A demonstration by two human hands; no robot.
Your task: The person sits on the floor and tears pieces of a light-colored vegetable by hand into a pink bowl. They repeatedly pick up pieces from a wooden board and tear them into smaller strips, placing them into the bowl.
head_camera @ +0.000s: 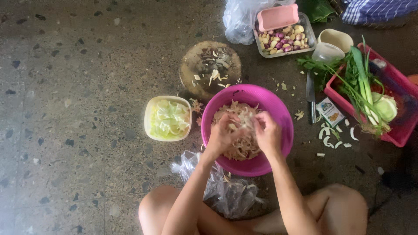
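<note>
2 hands (246, 132) grip shreds (239, 119).

The light is soft daylight and a bit dim. The floor (78, 109) looks brightest at its left edge, where a pale haze washes it out. The far right edge is darker, almost black near the red basket (402, 126). Shadows are weak; a faint one sits under the pink bowl (278, 109). The plastic bag (239, 17) at the top shines white. The picture is a little fuzzy all over, and both hands (224, 135) look smeared.
</note>
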